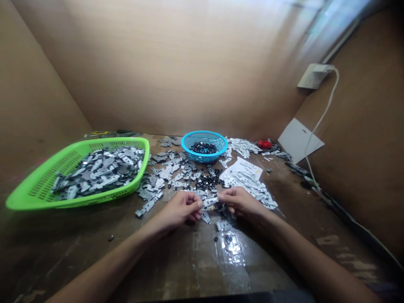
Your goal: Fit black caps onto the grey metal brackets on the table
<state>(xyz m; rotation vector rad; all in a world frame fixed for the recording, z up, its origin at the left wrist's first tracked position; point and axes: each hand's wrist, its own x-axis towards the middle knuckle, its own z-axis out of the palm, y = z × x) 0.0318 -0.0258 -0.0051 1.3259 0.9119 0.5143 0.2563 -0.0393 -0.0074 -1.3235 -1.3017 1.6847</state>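
Observation:
Between both hands is a small flat grey-white plastic part [210, 202], held a little above the table. My left hand [186, 206] pinches its left end between thumb and fingers. At its right end, my right hand [236, 201] is closed with thumb and forefinger on the part; the other fingers curl under. Just beyond the hands lies a heap of small black pieces [208, 180]. Loose grey parts [170, 170] of the same look spread to the left, and more white parts [252, 189] lie in a pile to the right.
A green basket [31, 204] full of grey parts stands at left. A blue basket [205, 158] with small black pieces sits at the back. Behind the right-hand pile is a red object [264, 144]. A white cable [330, 101] hangs down the right wall past a white card [299, 139].

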